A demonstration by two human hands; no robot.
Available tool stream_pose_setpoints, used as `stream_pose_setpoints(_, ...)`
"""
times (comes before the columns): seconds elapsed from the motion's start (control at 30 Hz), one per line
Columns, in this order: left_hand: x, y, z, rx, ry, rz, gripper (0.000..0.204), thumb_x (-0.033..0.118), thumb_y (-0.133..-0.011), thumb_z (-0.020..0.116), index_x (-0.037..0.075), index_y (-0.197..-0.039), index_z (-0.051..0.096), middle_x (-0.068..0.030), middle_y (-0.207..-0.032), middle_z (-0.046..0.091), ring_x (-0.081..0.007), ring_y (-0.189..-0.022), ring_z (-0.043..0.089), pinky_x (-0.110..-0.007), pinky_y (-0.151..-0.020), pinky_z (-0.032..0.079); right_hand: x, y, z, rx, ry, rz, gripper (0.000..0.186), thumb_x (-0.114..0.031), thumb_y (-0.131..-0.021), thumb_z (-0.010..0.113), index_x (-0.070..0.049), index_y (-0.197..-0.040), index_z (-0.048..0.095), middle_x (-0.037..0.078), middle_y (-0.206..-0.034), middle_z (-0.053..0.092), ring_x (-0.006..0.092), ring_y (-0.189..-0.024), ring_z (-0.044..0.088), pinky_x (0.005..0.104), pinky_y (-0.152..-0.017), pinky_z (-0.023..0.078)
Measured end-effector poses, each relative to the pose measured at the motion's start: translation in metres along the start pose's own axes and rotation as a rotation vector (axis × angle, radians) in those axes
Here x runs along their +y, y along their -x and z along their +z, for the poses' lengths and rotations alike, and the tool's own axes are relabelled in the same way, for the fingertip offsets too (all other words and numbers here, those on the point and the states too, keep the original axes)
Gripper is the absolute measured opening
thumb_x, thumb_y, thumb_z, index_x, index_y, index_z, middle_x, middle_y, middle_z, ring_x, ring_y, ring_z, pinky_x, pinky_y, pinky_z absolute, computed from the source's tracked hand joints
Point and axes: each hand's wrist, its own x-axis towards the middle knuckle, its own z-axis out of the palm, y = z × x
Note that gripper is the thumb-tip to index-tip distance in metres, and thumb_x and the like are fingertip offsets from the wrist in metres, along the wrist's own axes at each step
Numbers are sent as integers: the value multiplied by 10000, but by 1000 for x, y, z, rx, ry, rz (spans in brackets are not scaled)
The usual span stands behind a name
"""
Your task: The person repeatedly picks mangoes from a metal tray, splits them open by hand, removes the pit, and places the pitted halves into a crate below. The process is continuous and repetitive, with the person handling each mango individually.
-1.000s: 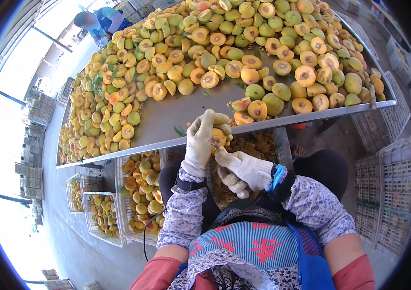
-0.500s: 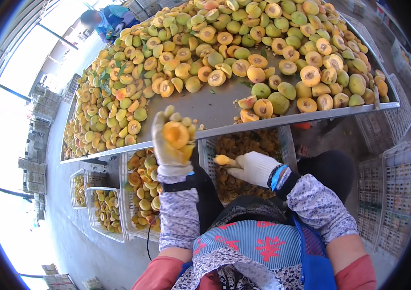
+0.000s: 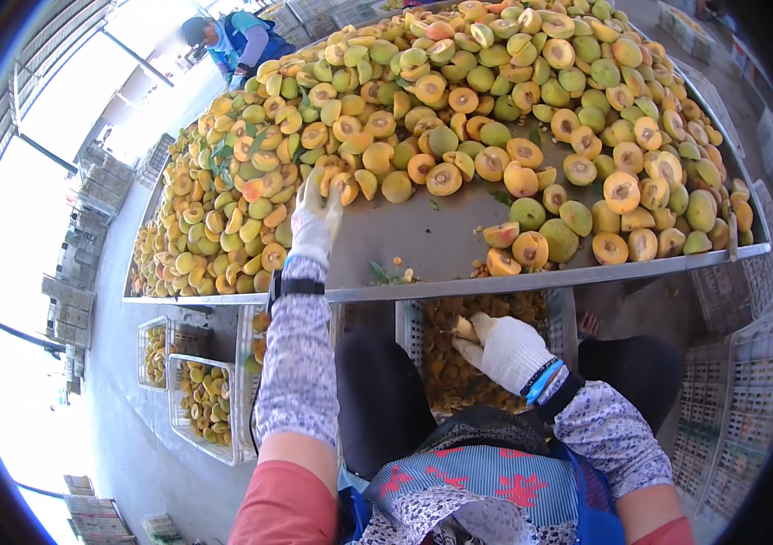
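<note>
My left hand (image 3: 315, 218), in a white glove, stretches over the metal table to the near edge of a large heap of halved yellow peaches (image 3: 532, 64). Its slightly blurred fingers curl round a peach half (image 3: 344, 188) there. Lower down, my gloved right hand (image 3: 512, 352) is closed on a short tan-ended tool (image 3: 465, 328), whose working end I cannot make out. That hand hovers above a crate (image 3: 412, 331) of brownish-orange peach scraps (image 3: 459, 386) between my knees.
The table's raised metal rim (image 3: 532, 281) runs across in front of me. White crates of peach halves (image 3: 206, 400) stand on the floor to the left. Stacked crates (image 3: 732, 409) are at the right. Another person (image 3: 245, 41) works at the far left.
My left hand has moved up and forward to the heap; the peach half it held before is gone from its palm. The right hand keeps the tool and has shifted slightly down.
</note>
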Motion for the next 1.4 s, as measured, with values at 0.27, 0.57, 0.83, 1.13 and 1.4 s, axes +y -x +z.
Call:
stream_pose_setpoints(0.27, -22, -64, 38, -570, -479, -128, 664, 452, -823, 786, 117, -1355, 571, -167, -1266, 692, -359, -1226, 632, -445, -1022, 501, 1, -1, 0, 3, -26, -76, 385, -447, -977, 603, -65, -1002, 641, 197, -842, 728, 413, -813, 705, 512, -730, 553)
stream_pose_setpoints(0.57, 53, 35, -11, -510, 512, -457, 534, 395, -898, 785, 87, -1279, 573, -131, -1141, 690, -291, -1060, 695, -401, -897, 565, -13, -6, -2, 215, -248, -177, 320, -359, -962, 669, -45, -991, 612, 229, -803, 695, 441, -818, 687, 508, -700, 537)
stream_pose_setpoints(0.83, 121, 126, 4, -453, 1516, -650, 419, 347, -1046, 605, -29, -1229, 585, -180, -1108, 673, -304, -966, 691, -421, -868, 590, -15, -19, 7, 361, -476, -122, 354, -352, -981, 624, -14, -1080, 646, 276, -880, 689, 476, -847, 662, 521, -721, 528)
stream_pose_setpoints(1.13, 129, 148, 19, -333, 1590, -615, 385, 367, -1041, 588, 20, -1206, 582, -176, -1164, 657, -374, -1042, 673, -523, -914, 574, -8, -19, 13, 298, -525, -68, 337, -303, -989, 620, 32, -1003, 653, 303, -882, 673, 492, -857, 655, 505, -735, 531)
stream_pose_setpoints(1.4, 139, 156, 23, -240, 1148, -370, 331, 370, -1048, 595, 77, -1193, 545, -144, -1159, 634, -339, -1024, 671, -499, -910, 582, -14, -25, 46, 245, -914, -94, 327, -267, -1035, 564, 41, -1068, 668, 227, -894, 715, 365, -839, 696, 411, -762, 539)
